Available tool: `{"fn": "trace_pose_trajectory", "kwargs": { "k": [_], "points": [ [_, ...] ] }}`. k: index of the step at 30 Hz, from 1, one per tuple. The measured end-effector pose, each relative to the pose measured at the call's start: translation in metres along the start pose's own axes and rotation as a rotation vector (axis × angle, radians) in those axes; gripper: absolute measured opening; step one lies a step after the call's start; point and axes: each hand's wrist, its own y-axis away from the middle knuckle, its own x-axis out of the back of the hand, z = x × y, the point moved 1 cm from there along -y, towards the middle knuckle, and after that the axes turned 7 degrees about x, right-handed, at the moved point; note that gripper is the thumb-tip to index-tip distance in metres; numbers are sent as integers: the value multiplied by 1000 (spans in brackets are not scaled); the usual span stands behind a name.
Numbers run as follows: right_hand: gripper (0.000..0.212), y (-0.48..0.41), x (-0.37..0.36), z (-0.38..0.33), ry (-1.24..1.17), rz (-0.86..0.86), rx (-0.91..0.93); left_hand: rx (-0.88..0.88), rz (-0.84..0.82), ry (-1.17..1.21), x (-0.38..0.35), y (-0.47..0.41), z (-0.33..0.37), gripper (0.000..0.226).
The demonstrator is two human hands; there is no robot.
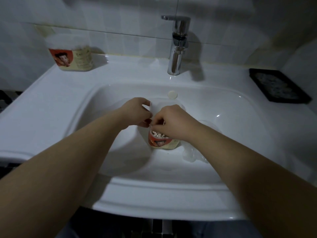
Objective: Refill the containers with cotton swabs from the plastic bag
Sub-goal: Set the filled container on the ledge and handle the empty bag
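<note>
The left hand (pixel 137 112) has its fingers curled and pinches the near edge of a thin translucent plastic bag (pixel 155 108), which stands as a pale sheet between the two hands. The right hand (pixel 173 121) is curled downward with its fingertips drawn close together directly over the mouth of the open container (pixel 163 143); whether those fingertips hold bag film, swabs or nothing cannot be determined, since the hand covers the contact point. The open container stands upright in the basin of the sink (pixel 240 107), below both hands, and cotton swabs (pixel 160 134) are packed upright inside it with their white tips level with the rim. Its label is red and cream (a cartoon figure is printed on the red part). Crumpled clear film (pixel 193 156) lies on the basin floor just beside the container, on its right side. A second container (pixel 72 55) with the same label, capped by a pale lid, stands on the rear left ledge against the tiled wall. A chrome faucet (pixel 178 45) rises at the rear centre, and a black tray (pixel 277 85) rests on the right ledge.
</note>
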Motion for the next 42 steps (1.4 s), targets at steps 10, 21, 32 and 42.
{"fn": "trace_pose_trajectory", "kwargs": {
  "k": [10,21,32,42],
  "points": [
    [14,10,29,14,-320,124,-363,-51,45,-6,4,7,7,21],
    [21,28,35,43,170,-318,-670,-85,226,-113,17,16,7,15],
    [27,21,28,31,-98,-149,-390,-80,408,-131,43,19,1,27],
    [38,21,26,40,-10,-285,-552,-1,410,-86,46,23,5,39]
  ]
}}
